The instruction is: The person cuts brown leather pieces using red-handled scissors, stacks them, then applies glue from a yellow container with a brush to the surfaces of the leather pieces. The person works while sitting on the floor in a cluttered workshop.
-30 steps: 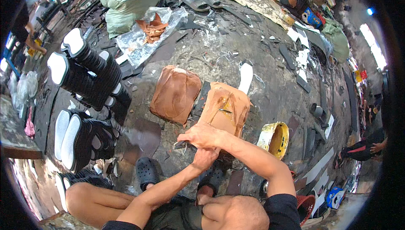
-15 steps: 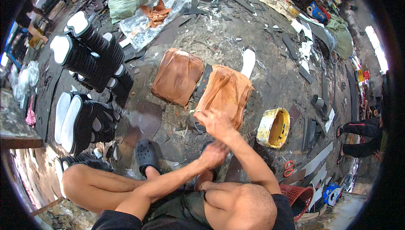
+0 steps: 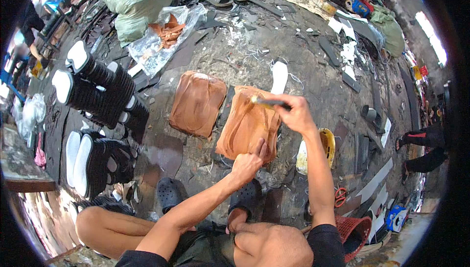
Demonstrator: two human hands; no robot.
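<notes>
Two stacks of brown leather-like sheets lie on the ground in front of me, a left stack (image 3: 196, 103) and a right stack (image 3: 240, 132). My right hand (image 3: 297, 114) is closed around the dark handle of a brush (image 3: 269, 102), whose pale tip touches the far part of the right stack. With fingers stretched out, my left hand (image 3: 248, 165) presses on that stack's near edge; it grips nothing. To the right, partly behind my right forearm, stands a yellow tub (image 3: 327, 142) smeared with white. A white sole-shaped piece (image 3: 279, 77) lies just beyond the right stack.
Stacked black soles with white tops (image 3: 105, 88) stand at left, with more soles (image 3: 90, 164) nearer. Orange-handled scissors (image 3: 340, 197) and a red basket (image 3: 355, 235) are at right. A plastic bag of brown scraps (image 3: 169, 34) lies far off. Other people are at the edges.
My right hand has swung away to the far right side of the right stack, the brush now visible in it. My left hand has moved forward onto the near edge. The view has shifted slightly.
</notes>
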